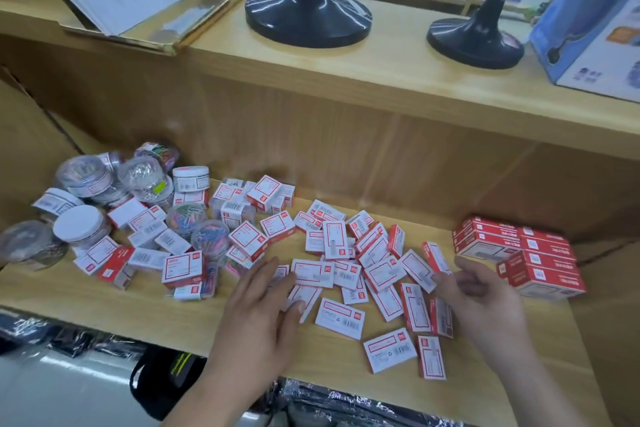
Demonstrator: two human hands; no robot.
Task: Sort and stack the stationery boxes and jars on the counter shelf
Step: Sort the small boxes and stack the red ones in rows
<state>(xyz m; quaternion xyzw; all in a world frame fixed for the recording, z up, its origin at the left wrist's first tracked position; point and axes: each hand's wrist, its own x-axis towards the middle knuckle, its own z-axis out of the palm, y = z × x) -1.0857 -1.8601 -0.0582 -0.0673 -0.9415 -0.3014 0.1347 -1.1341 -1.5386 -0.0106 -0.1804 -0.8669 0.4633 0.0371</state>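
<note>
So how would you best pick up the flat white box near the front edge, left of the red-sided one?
I'd come from above with the right hand and pinch the flat white box across its two long edges. It lies label up with bare shelf along both, while its right end sits close to the red-sided box.

The left hand [259, 302] is lying palm down, its fingers straight and close together. The right hand [485, 295] is hovering, its fingers loosely curled.
</note>
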